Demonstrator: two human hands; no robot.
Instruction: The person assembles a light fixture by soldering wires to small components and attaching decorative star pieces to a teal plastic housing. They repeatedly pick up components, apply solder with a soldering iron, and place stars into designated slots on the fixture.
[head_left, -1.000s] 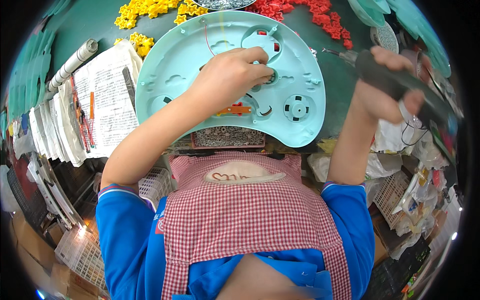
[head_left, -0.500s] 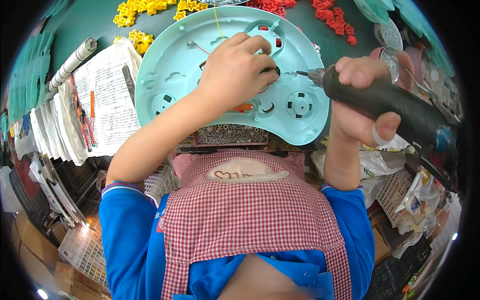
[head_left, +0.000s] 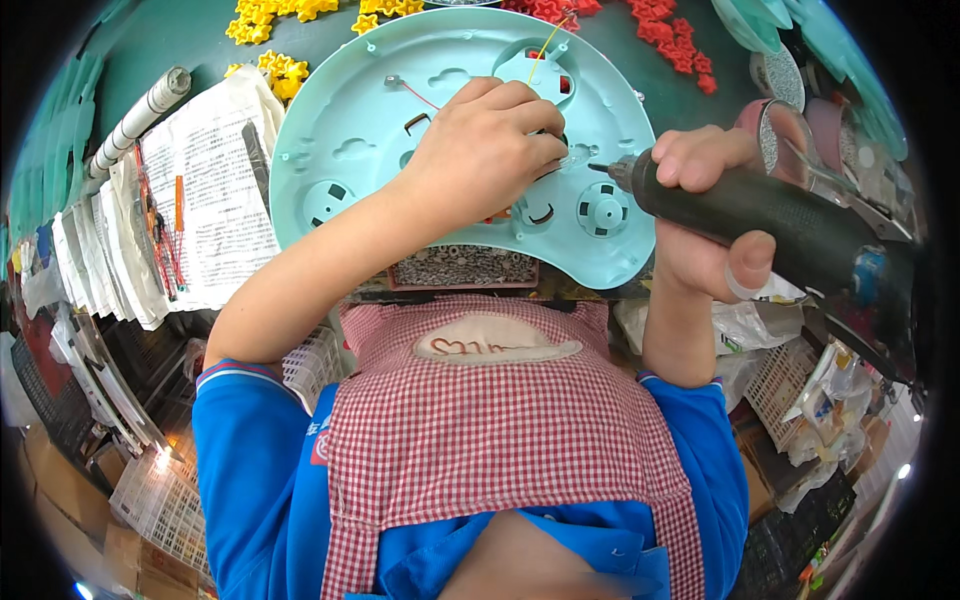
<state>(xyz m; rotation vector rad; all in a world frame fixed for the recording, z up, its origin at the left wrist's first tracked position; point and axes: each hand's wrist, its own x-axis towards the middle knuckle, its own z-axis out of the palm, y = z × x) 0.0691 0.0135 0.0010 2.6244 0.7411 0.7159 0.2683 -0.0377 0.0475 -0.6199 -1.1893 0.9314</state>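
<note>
A pale turquoise plastic shell (head_left: 345, 115) lies hollow side up in front of me. My left hand (head_left: 485, 150) rests in its middle, fingers bent and closed around a small dark part that they mostly hide. Above those fingers a thin yellow wire (head_left: 543, 55) rises toward the shell's far rim. A small connector (head_left: 392, 82) on a red wire lies inside the shell. My right hand (head_left: 690, 250) grips a dark electric screwdriver (head_left: 770, 215), its tip pointing left, just above the right side of the shell and close to my left fingertips.
A tray (head_left: 460, 287) of small metal pieces sits at the near table edge. Yellow star pieces (head_left: 285, 75) and red star pieces (head_left: 670, 35) lie at the back. Printed papers (head_left: 215, 180) and a paper roll (head_left: 145, 115) are left; a round container (head_left: 775, 135) stands right.
My left hand has slid slightly right and down. The yellow wire has swung from the left of the hand to its right. The screwdriver has shifted a little left and down.
</note>
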